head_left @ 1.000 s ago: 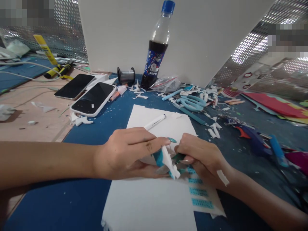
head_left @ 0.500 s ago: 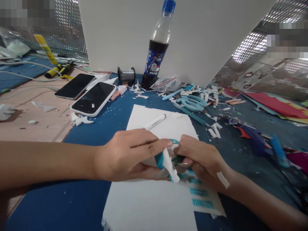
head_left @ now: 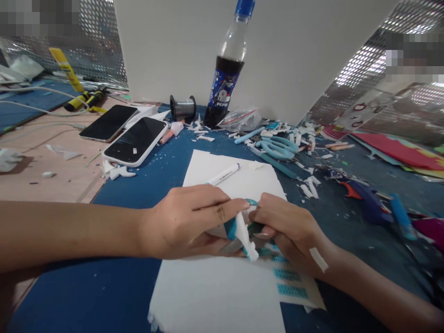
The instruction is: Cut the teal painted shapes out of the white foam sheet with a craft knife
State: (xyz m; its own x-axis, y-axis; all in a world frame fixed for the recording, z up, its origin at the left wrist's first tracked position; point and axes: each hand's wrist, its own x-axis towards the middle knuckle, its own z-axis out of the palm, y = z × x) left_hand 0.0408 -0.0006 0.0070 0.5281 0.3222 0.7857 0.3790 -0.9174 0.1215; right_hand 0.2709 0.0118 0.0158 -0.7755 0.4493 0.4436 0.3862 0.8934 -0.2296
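Note:
My left hand point(head_left: 187, 222) is closed around a small white and teal piece point(head_left: 245, 236) that looks like cut foam, its ragged white edge facing right. Close against it, my right hand point(head_left: 287, 224) pinches something dark green at that edge; the fingers hide most of it. A strip of white tape is stuck on my right wrist. Beneath both hands lies a white sheet or board point(head_left: 215, 291), with a white pen point(head_left: 224, 174) on its far part. A paper printed with teal blocks point(head_left: 291, 290) sticks out under my right forearm.
Beyond the sheet stand a Pepsi bottle point(head_left: 225, 78) and a wire spool point(head_left: 182, 108). Two phones lie at the left, the nearer one white-edged point(head_left: 137, 141). Light-blue scissors point(head_left: 277, 147) rest among white scraps. A blue glue gun point(head_left: 371, 203) and red paper point(head_left: 402, 148) are at the right.
Hardly anything differs. Both hands keep their hold, with the white and teal piece shifted very slightly, and the view has moved a little.

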